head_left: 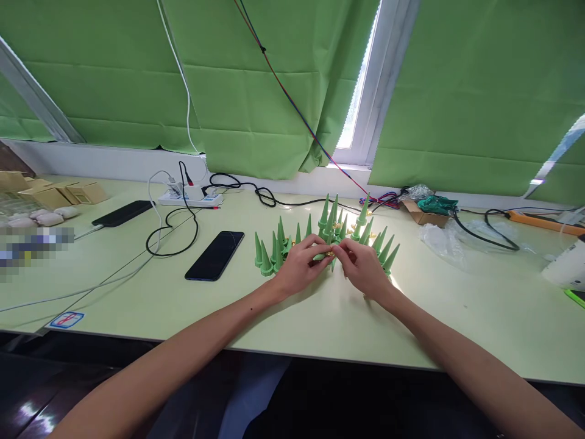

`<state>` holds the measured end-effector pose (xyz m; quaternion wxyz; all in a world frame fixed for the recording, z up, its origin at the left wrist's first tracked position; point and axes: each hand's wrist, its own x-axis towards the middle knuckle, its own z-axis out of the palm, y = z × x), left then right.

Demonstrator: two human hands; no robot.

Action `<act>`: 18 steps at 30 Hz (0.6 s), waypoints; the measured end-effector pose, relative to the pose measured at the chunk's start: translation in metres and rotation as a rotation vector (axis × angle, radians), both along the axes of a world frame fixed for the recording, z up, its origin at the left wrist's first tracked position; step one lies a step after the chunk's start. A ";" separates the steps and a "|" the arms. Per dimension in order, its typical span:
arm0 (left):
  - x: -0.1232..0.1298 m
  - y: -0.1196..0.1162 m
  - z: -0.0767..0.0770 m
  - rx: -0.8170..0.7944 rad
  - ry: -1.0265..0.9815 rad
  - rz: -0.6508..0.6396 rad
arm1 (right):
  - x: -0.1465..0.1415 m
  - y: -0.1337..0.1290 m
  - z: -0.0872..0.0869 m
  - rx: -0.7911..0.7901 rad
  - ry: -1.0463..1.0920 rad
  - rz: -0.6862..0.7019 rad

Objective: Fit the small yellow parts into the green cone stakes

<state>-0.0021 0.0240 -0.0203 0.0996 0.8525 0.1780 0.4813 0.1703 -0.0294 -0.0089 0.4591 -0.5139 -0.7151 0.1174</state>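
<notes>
In the middle of the table, several green plastic spikes (266,259) with pointed tips and wider round bases stand or lie in a loose group. My left hand (301,266) is closed around one green spike (321,256) lying sideways, partly hidden by the fingers. Fingertips of my right hand (364,266) pinch at the end of that spike, touching a small yellow piece (329,253) there. Both hands meet just in front of the group. Other small yellow pieces (354,227) show among the spikes, too small to make out clearly.
To the left lie a dark phone (214,256) and a black flat device (123,213). Behind them sits a white power strip (191,196) with looped cables. Small cardboard boxes (85,192) are far left. At right are an open box (425,213), clear plastic bags (443,242) and an orange bar (546,222).
</notes>
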 end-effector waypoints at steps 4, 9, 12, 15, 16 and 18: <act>0.000 0.001 -0.001 0.031 0.012 -0.026 | 0.001 0.003 -0.001 0.071 -0.066 -0.050; 0.000 0.002 -0.003 0.034 0.033 -0.038 | 0.002 0.006 -0.004 0.091 -0.107 -0.064; 0.000 0.002 -0.003 0.021 0.038 -0.051 | 0.002 0.006 -0.005 0.070 -0.109 -0.066; 0.001 0.002 -0.003 0.002 0.020 -0.052 | 0.001 0.004 -0.003 0.054 -0.084 -0.068; 0.001 0.002 -0.003 -0.002 0.012 -0.043 | 0.001 0.003 -0.002 0.043 -0.063 -0.062; 0.001 0.001 -0.002 -0.012 0.004 -0.016 | 0.000 0.001 0.000 0.014 -0.010 -0.039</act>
